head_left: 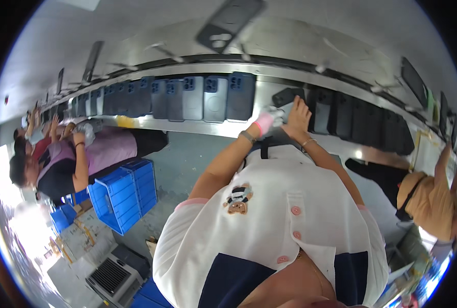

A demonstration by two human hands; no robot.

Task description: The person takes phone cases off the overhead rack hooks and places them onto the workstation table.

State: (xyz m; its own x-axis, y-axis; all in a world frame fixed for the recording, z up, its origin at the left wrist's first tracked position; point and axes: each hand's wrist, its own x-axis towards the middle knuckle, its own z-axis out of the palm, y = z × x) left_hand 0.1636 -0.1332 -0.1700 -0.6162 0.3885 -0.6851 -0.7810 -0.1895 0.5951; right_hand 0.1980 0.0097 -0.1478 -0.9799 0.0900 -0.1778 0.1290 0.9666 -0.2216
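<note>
In front of my chest, on the bench, lies a dark phone case [286, 96] with a camera cutout, turned sideways. My right hand [297, 119] is bare; its fingers are stretched out and reach the right end of that case. Just below the case's left end is my left hand [270, 120], in a white glove with a pink cuff. Its fingers look curled, and what they hold, if anything, is hidden. To the left stands a row of phone cases in blue and grey, the nearest a dark blue case [241, 96]. Black cases [322, 110] line up on the right.
Beyond a metal rail [280, 70], several phone cases hang on stands, one of them a blurred grey case [228, 25]. Blue crates [123, 195] stand on the floor at left. A co-worker in purple [105, 149] is at left, another in tan [426, 203] at right.
</note>
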